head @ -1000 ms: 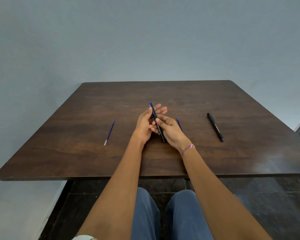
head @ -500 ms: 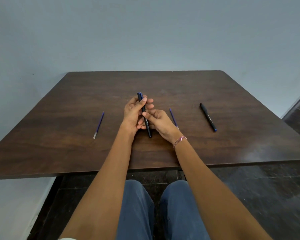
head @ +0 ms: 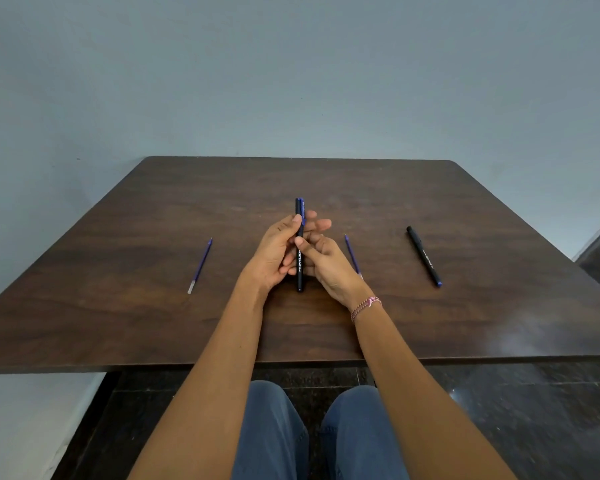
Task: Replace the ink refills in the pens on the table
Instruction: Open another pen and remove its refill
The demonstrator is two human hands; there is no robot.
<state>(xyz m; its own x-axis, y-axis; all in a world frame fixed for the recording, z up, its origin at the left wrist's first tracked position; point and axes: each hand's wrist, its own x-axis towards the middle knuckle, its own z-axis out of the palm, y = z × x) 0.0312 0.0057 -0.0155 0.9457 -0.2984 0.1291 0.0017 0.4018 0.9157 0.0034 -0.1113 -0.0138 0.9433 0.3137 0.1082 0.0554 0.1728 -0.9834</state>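
Note:
A black pen with a blue clip (head: 299,216) stands nearly upright over the middle of the brown table (head: 153,323), held between both hands. My left hand (head: 272,252) grips its upper part, thumb on the cap. My right hand (head: 326,263) pinches the barrel lower down. A blue refill (head: 200,265) lies on the table to the left. Another blue refill (head: 352,252) lies just right of my right hand, partly hidden by it. A second black pen (head: 424,256) lies further right, capped.
The table's near edge runs just above my knees in blue trousers (head: 312,434). A plain grey-blue wall (head: 291,81) rises behind the table. Dark floor shows below and at the right.
The pen in my hands has turned from a slant to nearly straight up-and-down. The view has shifted, and the things lying on the table stay where they were.

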